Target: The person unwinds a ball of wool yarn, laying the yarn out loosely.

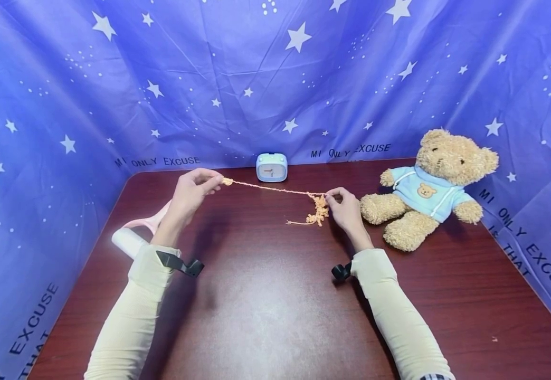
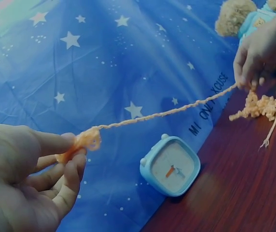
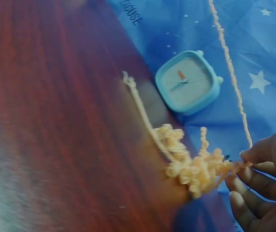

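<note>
A thin orange twisted cord [image 1: 275, 189] stretches between the two hands above the table. My left hand [image 1: 193, 192] pinches its left end, where a small orange loop or knot [image 2: 90, 139] pokes out past the fingertips. With thumb and fingers, my right hand [image 1: 345, 210] pinches the cord's other part. Below the right fingers dangles a curly, bunched orange cluster [image 3: 196, 169] of the same cord. A loose tail [image 3: 140, 104] with a frayed tip sticks out from that cluster. The part inside each grip is hidden by the fingers.
A light blue alarm clock [image 1: 272, 168] stands at the table's back edge, behind the cord. To the right sits a teddy bear [image 1: 427, 184] in a blue top. A white roller with a pink handle [image 1: 130, 241] lies left, partly behind the left arm. A starry blue curtain [image 1: 237, 63] surrounds the table.
</note>
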{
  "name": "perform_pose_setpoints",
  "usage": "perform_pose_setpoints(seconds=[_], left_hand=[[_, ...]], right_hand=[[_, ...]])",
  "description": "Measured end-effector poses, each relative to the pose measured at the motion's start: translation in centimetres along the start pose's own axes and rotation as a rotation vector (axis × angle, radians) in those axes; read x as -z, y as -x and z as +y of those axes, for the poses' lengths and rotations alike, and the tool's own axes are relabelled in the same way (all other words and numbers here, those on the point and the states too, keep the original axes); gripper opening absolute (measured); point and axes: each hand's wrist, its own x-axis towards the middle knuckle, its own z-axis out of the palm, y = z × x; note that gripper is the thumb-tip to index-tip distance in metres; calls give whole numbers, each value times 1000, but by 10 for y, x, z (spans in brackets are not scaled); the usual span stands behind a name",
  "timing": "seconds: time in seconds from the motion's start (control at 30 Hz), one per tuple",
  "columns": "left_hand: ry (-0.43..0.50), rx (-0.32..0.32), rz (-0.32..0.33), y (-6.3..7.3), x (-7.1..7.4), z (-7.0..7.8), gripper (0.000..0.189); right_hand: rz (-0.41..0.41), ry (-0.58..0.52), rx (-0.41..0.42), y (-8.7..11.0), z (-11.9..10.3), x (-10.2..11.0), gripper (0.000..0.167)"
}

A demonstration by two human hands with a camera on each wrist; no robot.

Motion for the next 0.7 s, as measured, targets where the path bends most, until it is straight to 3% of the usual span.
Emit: perform_pose_setpoints(seconds=[0.27, 0.47, 0.7], left_hand=[[-63, -36, -61, 1, -6, 3, 31], [-78, -50, -92, 0, -11, 3, 27], [-97, -80, -123, 2, -15, 6, 24]], right_hand=[[12, 27, 23, 6, -2, -9, 16], [33, 9, 119, 10, -23, -14, 15], [-108, -109, 307, 23, -68, -40, 21]])
